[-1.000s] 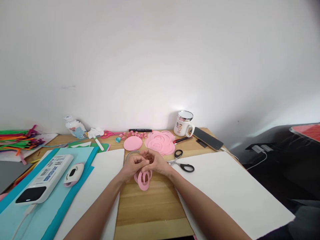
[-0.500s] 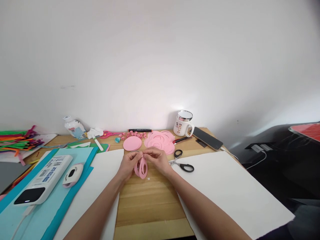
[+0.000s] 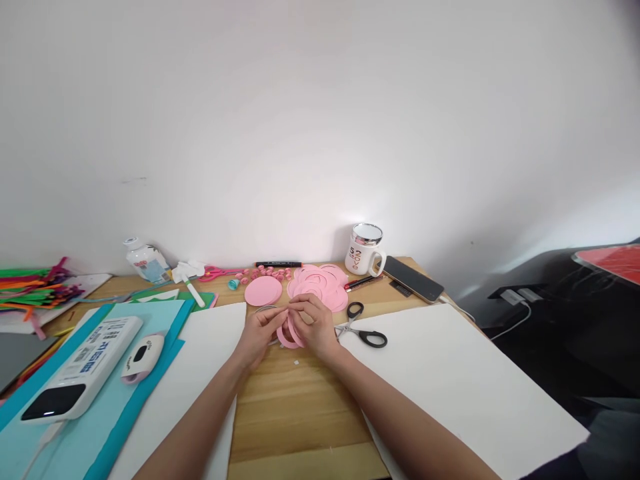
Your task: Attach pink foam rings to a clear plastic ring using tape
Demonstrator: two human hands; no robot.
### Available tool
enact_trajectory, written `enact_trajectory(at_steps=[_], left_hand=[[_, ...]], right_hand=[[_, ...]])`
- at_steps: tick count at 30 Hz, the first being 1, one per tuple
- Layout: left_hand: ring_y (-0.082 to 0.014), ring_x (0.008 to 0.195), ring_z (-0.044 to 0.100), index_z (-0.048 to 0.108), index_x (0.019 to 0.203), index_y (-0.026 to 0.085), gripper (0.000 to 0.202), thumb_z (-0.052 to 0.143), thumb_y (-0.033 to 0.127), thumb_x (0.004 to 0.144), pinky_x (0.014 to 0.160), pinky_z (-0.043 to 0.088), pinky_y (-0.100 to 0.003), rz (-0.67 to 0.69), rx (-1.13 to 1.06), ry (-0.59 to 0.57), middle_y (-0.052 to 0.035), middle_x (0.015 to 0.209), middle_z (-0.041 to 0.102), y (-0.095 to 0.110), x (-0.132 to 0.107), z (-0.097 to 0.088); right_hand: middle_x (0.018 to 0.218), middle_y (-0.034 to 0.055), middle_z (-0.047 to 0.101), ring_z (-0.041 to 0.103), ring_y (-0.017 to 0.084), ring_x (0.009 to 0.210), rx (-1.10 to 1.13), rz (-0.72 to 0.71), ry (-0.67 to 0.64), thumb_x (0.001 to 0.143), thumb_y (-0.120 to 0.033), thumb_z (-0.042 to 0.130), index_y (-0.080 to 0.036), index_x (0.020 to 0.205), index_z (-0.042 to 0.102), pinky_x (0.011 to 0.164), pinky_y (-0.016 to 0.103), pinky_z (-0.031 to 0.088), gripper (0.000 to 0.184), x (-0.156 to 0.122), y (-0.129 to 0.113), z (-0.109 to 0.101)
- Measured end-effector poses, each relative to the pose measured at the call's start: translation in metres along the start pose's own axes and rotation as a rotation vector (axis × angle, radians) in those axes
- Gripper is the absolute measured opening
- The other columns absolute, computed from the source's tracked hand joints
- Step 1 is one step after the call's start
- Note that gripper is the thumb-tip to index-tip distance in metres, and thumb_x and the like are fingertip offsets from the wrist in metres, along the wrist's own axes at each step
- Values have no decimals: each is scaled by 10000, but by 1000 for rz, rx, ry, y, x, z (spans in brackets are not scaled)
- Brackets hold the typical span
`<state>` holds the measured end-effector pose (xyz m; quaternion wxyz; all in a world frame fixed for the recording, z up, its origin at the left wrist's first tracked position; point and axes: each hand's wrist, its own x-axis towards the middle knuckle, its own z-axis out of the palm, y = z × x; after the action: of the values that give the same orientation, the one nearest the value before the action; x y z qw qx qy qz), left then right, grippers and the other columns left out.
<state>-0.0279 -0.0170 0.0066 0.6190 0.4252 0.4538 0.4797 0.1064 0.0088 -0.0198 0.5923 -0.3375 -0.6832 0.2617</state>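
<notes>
My left hand (image 3: 260,333) and my right hand (image 3: 316,327) meet above the wooden table. Both pinch a pink paper cutout (image 3: 288,337) with rounded loops, which hangs down between them. My fingers cover its upper part. A thin ring-like edge (image 3: 266,308) shows behind my left fingers; I cannot tell what it belongs to. Just beyond my hands lie a stack of pink paper circles (image 3: 263,291) and a pile of pink cut paper shapes (image 3: 320,283). Black-handled scissors (image 3: 364,330) lie spread beside my right hand.
White sheets (image 3: 465,373) flank the wooden table (image 3: 285,413). A mug (image 3: 366,250), a phone (image 3: 413,279), a black marker (image 3: 278,265) and small pink rolls (image 3: 267,273) stand or lie at the back. Left are a power bank (image 3: 85,367), a white gadget (image 3: 143,359) and a bottle (image 3: 147,260).
The pink paper cutout has turned and risen slightly between my hands, with my right fingers now covering more of it. The view has shifted a little.
</notes>
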Motion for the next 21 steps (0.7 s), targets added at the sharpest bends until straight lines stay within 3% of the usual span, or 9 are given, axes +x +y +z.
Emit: enact_trajectory(at_steps=[4, 9, 14, 21], left_hand=[[-153, 666, 603, 640, 976, 154, 374, 677, 336, 652, 614, 483, -266, -29, 9, 63, -53, 791, 677, 1, 0, 0], [-121, 555, 581, 641, 869, 129, 326, 681, 354, 636, 536, 469, -224, -5, 61, 127, -35, 677, 667, 3, -1, 2], [-118, 495, 573, 634, 819, 124, 322, 682, 374, 622, 481, 459, -214, 4, 102, 163, -25, 624, 656, 5, -2, 4], [-107, 438, 555, 636, 810, 121, 305, 671, 368, 635, 463, 456, -206, 8, 98, 142, -5, 546, 634, 5, -3, 5]], right_hand=[[853, 59, 648, 603, 165, 801, 90, 160, 38, 751, -175, 524, -194, 819, 652, 748, 303, 487, 147, 0, 3, 1], [850, 65, 674, 623, 171, 774, 310, 380, 47, 726, -230, 567, -168, 811, 661, 728, 298, 502, 141, 3, 5, 1], [795, 64, 686, 628, 166, 702, 409, 490, -1, 695, -271, 609, -156, 830, 676, 684, 292, 503, 190, 7, 3, -1], [797, 54, 686, 628, 154, 660, 567, 556, 41, 633, -284, 666, -164, 807, 653, 682, 301, 508, 212, 9, 2, -2]])
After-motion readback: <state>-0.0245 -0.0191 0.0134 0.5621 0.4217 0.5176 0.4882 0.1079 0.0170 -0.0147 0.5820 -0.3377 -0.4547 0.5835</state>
